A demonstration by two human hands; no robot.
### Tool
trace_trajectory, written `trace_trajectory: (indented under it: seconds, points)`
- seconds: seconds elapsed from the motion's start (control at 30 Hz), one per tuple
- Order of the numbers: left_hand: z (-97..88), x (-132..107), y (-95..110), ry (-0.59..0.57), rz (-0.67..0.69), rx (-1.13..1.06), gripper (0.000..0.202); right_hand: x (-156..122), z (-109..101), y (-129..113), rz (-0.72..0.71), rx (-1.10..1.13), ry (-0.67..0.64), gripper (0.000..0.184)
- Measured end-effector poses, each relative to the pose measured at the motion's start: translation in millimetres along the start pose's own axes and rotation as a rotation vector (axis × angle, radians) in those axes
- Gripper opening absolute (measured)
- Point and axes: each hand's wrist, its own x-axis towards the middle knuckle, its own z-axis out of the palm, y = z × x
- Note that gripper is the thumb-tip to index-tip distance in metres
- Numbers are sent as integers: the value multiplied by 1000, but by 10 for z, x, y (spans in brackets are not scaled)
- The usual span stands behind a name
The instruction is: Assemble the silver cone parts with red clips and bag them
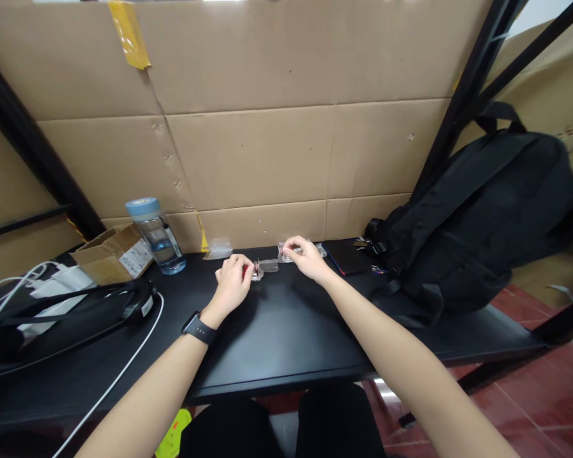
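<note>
My left hand (233, 278), with a dark watch (199, 327) on its wrist, is closed around a small red item (245, 271); its kind is too small to tell. Beside those fingers, a shiny clear piece (258, 275) and a clear plastic strip (269, 265) show just above the black tabletop (286, 337). To the right, the thumb and fingers of my right hand (305, 256) pinch a small clear plastic packet (282, 253). More crinkled clear plastic (321, 250) lies behind that hand, partly hidden by it.
On the left stand a water bottle (158, 238), an opened cardboard box (114, 254) and a white power strip (64, 283) with cables. A clear plastic bag (218, 248) rests by the cardboard wall (248, 152). Rightward are a dark flat notebook or tablet (346, 256), keys (361, 243) and a black backpack (477, 216).
</note>
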Motion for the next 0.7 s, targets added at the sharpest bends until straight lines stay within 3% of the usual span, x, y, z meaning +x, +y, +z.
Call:
trace_trajectory:
  seconds: [0.1,0.33,0.57,0.7]
  points:
    - [7,29,-43,10,-48,-120,20,-34,86,-31,1,69,18,16]
    - [111,17,-82,62,-6,-249,18,-198,391,-219,1,95,-55,14]
    - [110,-27,-15,139,-30,-293,18,-325,579,-325,-78,117,52,11]
    - [123,-42,20,151,-8,-322,17,-356,624,-355,-17,181,43,12]
